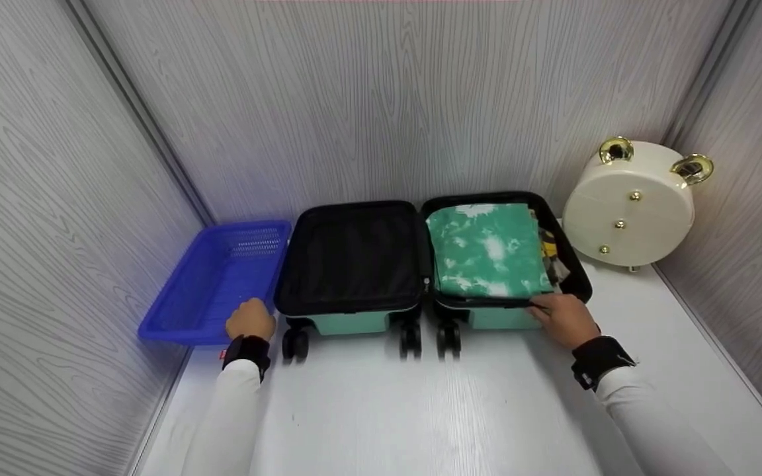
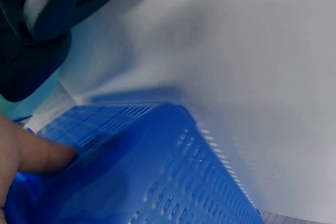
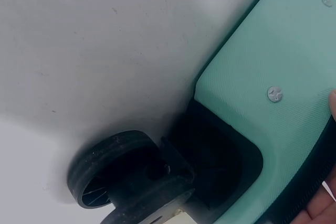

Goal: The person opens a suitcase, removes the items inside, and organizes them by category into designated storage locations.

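My left hand (image 1: 251, 320) grips the near right rim of a blue plastic basket (image 1: 190, 336); in the left wrist view the thumb (image 2: 50, 156) lies against its slotted wall. A mint green suitcase (image 1: 353, 322) lies spread wide, with its wheels toward me. Its left half shows a black lining panel (image 1: 358, 258). Folded green and white tie-dye fabric (image 1: 487, 251) lies in the right half, with darker, yellow-patterned cloth (image 1: 548, 246) beside it. At that half's near right edge, my right hand (image 1: 567, 319) holds the black rim between thumb and fingers.
A round cream case (image 1: 626, 211) with gold ear-like rings and studs stands at the back right corner. Wood-grain panels (image 1: 381, 99) enclose the white table (image 1: 407, 410) at the back and sides. Black suitcase wheels (image 1: 448, 338) stick out in front.
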Demonstrator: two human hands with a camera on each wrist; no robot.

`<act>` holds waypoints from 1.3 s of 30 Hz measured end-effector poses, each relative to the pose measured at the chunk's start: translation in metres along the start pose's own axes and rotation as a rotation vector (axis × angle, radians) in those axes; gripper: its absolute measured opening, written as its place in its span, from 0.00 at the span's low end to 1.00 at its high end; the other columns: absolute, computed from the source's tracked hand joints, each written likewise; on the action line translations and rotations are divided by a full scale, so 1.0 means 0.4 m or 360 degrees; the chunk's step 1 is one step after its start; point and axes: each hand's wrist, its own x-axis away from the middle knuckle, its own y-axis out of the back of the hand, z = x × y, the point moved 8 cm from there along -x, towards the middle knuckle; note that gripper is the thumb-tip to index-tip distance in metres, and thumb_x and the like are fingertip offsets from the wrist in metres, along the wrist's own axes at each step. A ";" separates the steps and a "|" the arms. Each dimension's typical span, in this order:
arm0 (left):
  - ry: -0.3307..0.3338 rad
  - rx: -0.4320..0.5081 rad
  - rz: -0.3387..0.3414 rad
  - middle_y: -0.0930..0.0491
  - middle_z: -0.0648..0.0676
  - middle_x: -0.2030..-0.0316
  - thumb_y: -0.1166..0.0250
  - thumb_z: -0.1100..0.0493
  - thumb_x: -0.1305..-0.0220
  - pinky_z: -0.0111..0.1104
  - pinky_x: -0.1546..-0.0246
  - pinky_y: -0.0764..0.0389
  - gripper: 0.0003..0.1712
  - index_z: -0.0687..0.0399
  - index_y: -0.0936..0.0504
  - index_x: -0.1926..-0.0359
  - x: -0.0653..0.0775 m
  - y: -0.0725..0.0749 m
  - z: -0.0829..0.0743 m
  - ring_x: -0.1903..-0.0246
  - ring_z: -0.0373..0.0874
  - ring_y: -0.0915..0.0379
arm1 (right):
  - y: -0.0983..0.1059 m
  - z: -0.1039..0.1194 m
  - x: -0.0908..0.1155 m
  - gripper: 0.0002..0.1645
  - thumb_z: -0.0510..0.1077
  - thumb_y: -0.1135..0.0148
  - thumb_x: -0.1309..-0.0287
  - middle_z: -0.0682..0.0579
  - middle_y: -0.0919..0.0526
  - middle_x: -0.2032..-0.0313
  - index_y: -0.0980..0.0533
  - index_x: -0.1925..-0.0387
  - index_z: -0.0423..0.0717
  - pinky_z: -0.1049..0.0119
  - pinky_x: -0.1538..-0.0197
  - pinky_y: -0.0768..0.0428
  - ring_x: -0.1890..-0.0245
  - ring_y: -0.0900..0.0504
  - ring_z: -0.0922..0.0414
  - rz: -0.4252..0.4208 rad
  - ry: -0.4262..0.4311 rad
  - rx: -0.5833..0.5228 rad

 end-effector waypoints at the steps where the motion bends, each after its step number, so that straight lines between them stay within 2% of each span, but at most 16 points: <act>1: 0.0012 0.0007 -0.0027 0.14 0.76 0.47 0.37 0.58 0.28 0.64 0.46 0.16 0.22 0.75 0.15 0.46 0.002 0.009 0.000 0.47 0.73 0.15 | -0.001 0.000 0.000 0.11 0.39 0.29 0.30 0.36 0.08 0.56 0.11 0.51 0.35 0.38 0.49 0.14 0.55 0.09 0.36 -0.0002 0.0012 0.0002; 6: 0.0030 0.0062 -0.0104 0.12 0.75 0.51 0.34 0.56 0.30 0.63 0.50 0.15 0.22 0.74 0.13 0.50 0.011 0.061 -0.007 0.50 0.72 0.13 | 0.001 -0.004 0.001 0.11 0.38 0.28 0.30 0.36 0.07 0.56 0.11 0.52 0.35 0.38 0.49 0.14 0.54 0.09 0.36 -0.0021 0.0001 -0.0005; 11: -0.0031 0.0049 -0.0139 0.11 0.74 0.57 0.32 0.56 0.31 0.62 0.56 0.13 0.18 0.72 0.11 0.58 0.029 0.123 -0.033 0.56 0.70 0.12 | 0.005 -0.004 -0.003 0.11 0.39 0.28 0.30 0.37 0.07 0.56 0.11 0.52 0.36 0.38 0.48 0.14 0.54 0.09 0.36 -0.0038 -0.0009 -0.0012; 15: -0.0085 0.0025 -0.0232 0.11 0.73 0.61 0.31 0.57 0.32 0.61 0.60 0.13 0.17 0.72 0.12 0.62 0.051 0.178 -0.055 0.59 0.70 0.12 | 0.007 0.000 -0.004 0.10 0.38 0.28 0.30 0.37 0.07 0.57 0.11 0.53 0.36 0.38 0.49 0.14 0.55 0.09 0.37 -0.0039 -0.0002 -0.0004; 22: -0.0177 0.0067 -0.0398 0.12 0.73 0.66 0.33 0.60 0.38 0.64 0.65 0.15 0.13 0.70 0.15 0.69 0.100 0.255 -0.081 0.64 0.72 0.13 | 0.000 -0.002 0.003 0.09 0.39 0.29 0.30 0.38 0.07 0.59 0.11 0.54 0.36 0.39 0.51 0.14 0.58 0.09 0.37 -0.0027 -0.0015 -0.0002; 26: -0.0241 0.0112 -0.0433 0.14 0.71 0.70 0.36 0.63 0.40 0.64 0.69 0.17 0.08 0.66 0.19 0.72 0.145 0.283 -0.111 0.67 0.72 0.14 | 0.002 0.002 0.000 0.07 0.39 0.28 0.30 0.40 0.07 0.61 0.11 0.56 0.38 0.39 0.53 0.14 0.59 0.09 0.39 -0.0040 0.0010 0.0008; 29: -0.0357 0.0104 -0.0426 0.14 0.70 0.70 0.36 0.65 0.41 0.63 0.72 0.17 0.07 0.69 0.17 0.66 0.190 0.293 -0.154 0.69 0.71 0.15 | 0.002 0.003 0.000 0.06 0.39 0.28 0.30 0.43 0.08 0.64 0.11 0.59 0.40 0.41 0.56 0.14 0.62 0.09 0.41 -0.0046 0.0021 0.0016; 34: -0.0605 0.0065 -0.0420 0.15 0.67 0.73 0.37 0.68 0.42 0.60 0.74 0.17 0.20 0.72 0.13 0.49 0.272 0.292 -0.238 0.74 0.66 0.16 | 0.000 -0.002 -0.001 0.06 0.41 0.28 0.29 0.46 0.09 0.67 0.11 0.61 0.41 0.44 0.58 0.16 0.65 0.11 0.45 -0.0016 -0.0003 0.0013; 36: -0.0695 0.0064 -0.0440 0.18 0.63 0.77 0.37 0.68 0.42 0.58 0.77 0.18 0.17 0.70 0.12 0.52 0.304 0.288 -0.265 0.78 0.60 0.20 | 0.000 -0.003 -0.001 0.07 0.40 0.29 0.29 0.44 0.09 0.66 0.11 0.58 0.39 0.43 0.56 0.15 0.64 0.10 0.43 0.0004 -0.0008 0.0006; 39: -0.0839 0.0053 -0.0490 0.24 0.57 0.81 0.37 0.69 0.43 0.54 0.81 0.22 0.08 0.66 0.15 0.62 0.352 0.281 -0.297 0.82 0.53 0.29 | 0.003 -0.003 -0.003 0.10 0.39 0.29 0.29 0.40 0.07 0.62 0.11 0.54 0.35 0.40 0.53 0.14 0.60 0.09 0.39 0.0027 -0.0007 -0.0017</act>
